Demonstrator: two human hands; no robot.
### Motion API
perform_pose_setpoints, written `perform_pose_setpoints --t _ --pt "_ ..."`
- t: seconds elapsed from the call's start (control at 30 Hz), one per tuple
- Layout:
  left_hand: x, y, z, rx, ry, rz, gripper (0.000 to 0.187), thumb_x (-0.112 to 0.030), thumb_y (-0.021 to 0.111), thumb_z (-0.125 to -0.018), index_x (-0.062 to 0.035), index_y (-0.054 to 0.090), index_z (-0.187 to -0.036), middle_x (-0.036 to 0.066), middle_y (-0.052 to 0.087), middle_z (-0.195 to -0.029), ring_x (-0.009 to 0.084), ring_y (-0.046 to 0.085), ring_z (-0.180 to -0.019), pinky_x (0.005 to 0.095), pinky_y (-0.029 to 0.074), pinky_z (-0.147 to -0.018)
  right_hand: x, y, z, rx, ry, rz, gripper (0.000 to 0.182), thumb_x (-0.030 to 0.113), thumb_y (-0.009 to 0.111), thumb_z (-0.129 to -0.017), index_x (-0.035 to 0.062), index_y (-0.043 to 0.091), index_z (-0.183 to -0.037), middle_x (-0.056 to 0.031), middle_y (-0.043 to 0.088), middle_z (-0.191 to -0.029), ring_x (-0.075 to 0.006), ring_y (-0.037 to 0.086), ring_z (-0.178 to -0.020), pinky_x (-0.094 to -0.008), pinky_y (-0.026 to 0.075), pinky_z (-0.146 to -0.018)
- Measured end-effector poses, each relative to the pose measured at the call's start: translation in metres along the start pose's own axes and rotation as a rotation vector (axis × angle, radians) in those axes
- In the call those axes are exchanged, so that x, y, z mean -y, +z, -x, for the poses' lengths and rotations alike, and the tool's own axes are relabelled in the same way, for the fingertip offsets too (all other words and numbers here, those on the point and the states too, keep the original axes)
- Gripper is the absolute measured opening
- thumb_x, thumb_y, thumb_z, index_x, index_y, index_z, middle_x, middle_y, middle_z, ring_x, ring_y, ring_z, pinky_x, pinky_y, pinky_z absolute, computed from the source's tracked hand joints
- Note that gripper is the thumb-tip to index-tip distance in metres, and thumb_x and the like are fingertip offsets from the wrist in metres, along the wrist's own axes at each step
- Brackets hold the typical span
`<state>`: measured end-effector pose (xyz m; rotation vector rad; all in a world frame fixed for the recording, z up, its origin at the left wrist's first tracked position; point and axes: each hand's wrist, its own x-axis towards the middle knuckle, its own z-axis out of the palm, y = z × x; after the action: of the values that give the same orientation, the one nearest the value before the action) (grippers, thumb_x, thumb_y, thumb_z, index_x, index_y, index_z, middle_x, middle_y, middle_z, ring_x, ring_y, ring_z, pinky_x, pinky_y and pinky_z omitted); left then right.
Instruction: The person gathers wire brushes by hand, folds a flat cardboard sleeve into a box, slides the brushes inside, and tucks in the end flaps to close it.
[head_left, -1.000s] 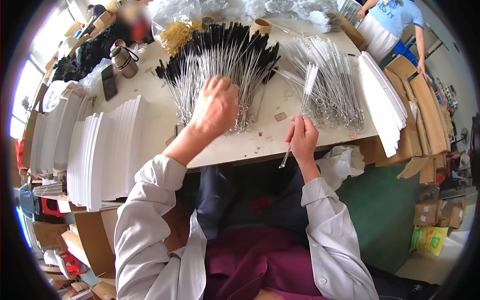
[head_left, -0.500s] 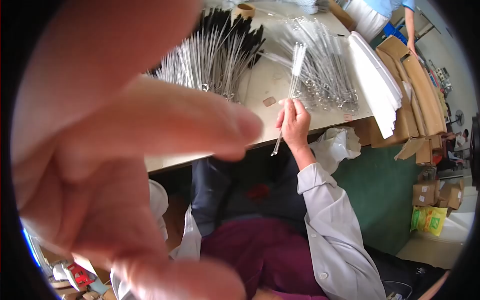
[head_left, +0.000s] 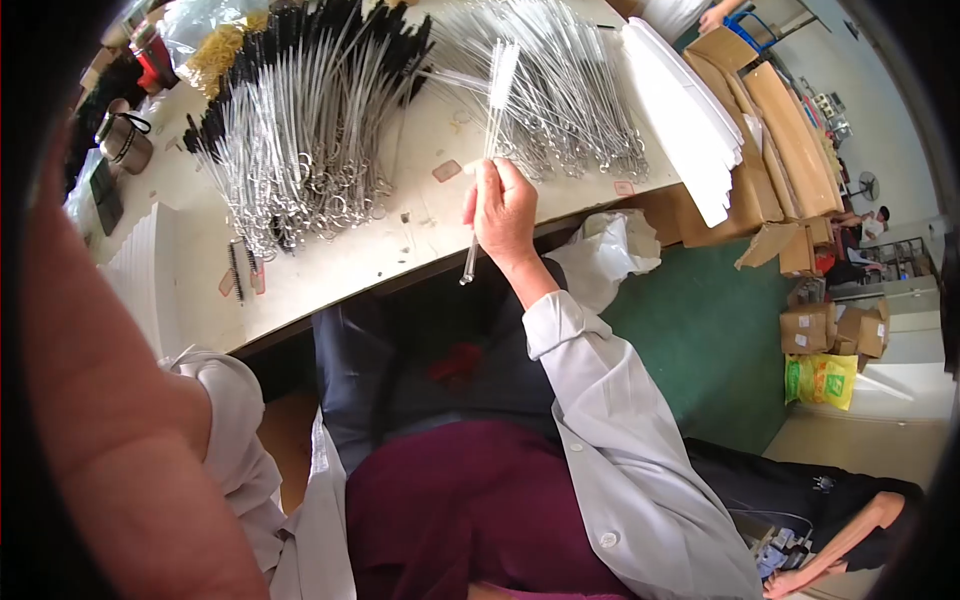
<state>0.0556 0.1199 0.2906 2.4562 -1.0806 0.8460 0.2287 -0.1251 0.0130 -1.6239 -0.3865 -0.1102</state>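
Observation:
My right hand (head_left: 503,208) is closed around a few thin wire straw brushes (head_left: 502,80). Their white bristle ends point up and away, and the looped wire ends stick out below the fist. It is held over the table's front edge, just in front of a pile of white-bristled brushes (head_left: 575,95). Left of that pile lies a big bundle of black-bristled brushes (head_left: 300,140), wire loops toward me. My left forearm (head_left: 130,400), large and blurred, fills the left side close to the camera; the hand itself is outside the picture.
On the white table (head_left: 400,240) are two small black brushes (head_left: 238,272), a steel cup (head_left: 125,142) and stacked white sheets (head_left: 690,120). Open cardboard boxes (head_left: 790,140) stand at the right. A plastic bag (head_left: 610,255) hangs below the edge. Another person's arm (head_left: 840,540) shows lower right.
My left hand, spread wide before the camera, has moved out at the left, uncovering the black brushes and table. The view has shifted; my right hand still holds the brushes.

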Motion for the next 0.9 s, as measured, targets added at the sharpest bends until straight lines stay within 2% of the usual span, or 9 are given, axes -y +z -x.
perform_pose_setpoints --t 0.33,0.47,0.6,0.63,0.73,0.87,0.9 --pt "0.012 0.036 -0.007 -0.167 0.070 0.147 0.078 -0.058 0.058 -0.096 -0.0015 0.047 -0.149 0.034 0.047 -0.145 0.0413 0.059 -0.118 0.0457 0.049 -0.100 -0.001 0.000 0.000 0.017 0.022 -0.018 0.029 0.019 0.050 -0.108 0.0003 0.065 -0.092 -0.0031 0.056 -0.052 -0.0107 0.054 -0.042 -0.0265 0.040 -0.042" --pt "0.008 0.045 -0.003 -0.220 0.064 0.191 0.077 -0.056 0.057 -0.097 -0.0012 0.046 -0.149 0.033 0.046 -0.146 0.0415 0.057 -0.120 0.0460 0.048 -0.101 -0.002 -0.001 0.000 0.020 -0.046 -0.027 0.027 0.018 0.050 -0.108 0.0001 0.064 -0.093 -0.0031 0.056 -0.052 -0.0106 0.054 -0.042 -0.0266 0.041 -0.043" --pt "0.014 0.036 -0.003 -0.239 0.120 0.153 0.076 -0.054 0.057 -0.098 -0.0010 0.045 -0.150 0.033 0.044 -0.147 0.0417 0.055 -0.122 0.0462 0.047 -0.102 0.001 -0.001 0.002 0.021 0.015 -0.054 0.026 0.018 0.050 -0.108 0.0008 0.065 -0.095 -0.0032 0.056 -0.054 -0.0097 0.054 -0.045 -0.0267 0.042 -0.044" --pt "0.015 0.033 -0.003 -0.248 0.135 0.137 0.076 -0.054 0.057 -0.098 -0.0009 0.044 -0.150 0.033 0.044 -0.148 0.0417 0.055 -0.123 0.0463 0.047 -0.102 0.003 -0.001 0.002 0.020 0.015 -0.065 0.026 0.018 0.051 -0.107 -0.0010 0.062 -0.094 -0.0061 0.056 -0.053 -0.0138 0.057 -0.044 -0.0302 0.044 -0.044" --pt "0.018 0.030 -0.002 -0.306 0.181 0.070 0.075 -0.053 0.056 -0.098 -0.0007 0.043 -0.151 0.033 0.043 -0.149 0.0418 0.053 -0.124 0.0465 0.046 -0.103 0.002 -0.003 0.002 0.025 -0.033 -0.014 0.024 0.016 0.051 -0.108 -0.0010 0.063 -0.096 -0.0060 0.056 -0.054 -0.0126 0.057 -0.045 -0.0295 0.043 -0.044" --pt "0.013 0.018 0.006 -0.352 0.215 -0.024 0.074 -0.051 0.056 -0.099 -0.0005 0.042 -0.151 0.033 0.041 -0.150 0.0420 0.052 -0.126 0.0468 0.045 -0.104 0.001 -0.001 0.002 0.034 0.035 -0.081 0.025 0.016 0.050 -0.109 -0.0003 0.064 -0.096 -0.0044 0.056 -0.053 -0.0105 0.055 -0.044 -0.0295 0.042 -0.044" --pt "0.012 0.018 0.007 -0.357 0.219 -0.016 0.074 -0.051 0.056 -0.099 -0.0004 0.042 -0.151 0.033 0.041 -0.150 0.0420 0.051 -0.127 0.0469 0.045 -0.105 0.000 0.003 -0.002 0.025 -0.039 -0.053 0.025 0.017 0.050 -0.109 -0.0001 0.064 -0.096 -0.0042 0.055 -0.053 -0.0102 0.055 -0.044 -0.0293 0.042 -0.044"
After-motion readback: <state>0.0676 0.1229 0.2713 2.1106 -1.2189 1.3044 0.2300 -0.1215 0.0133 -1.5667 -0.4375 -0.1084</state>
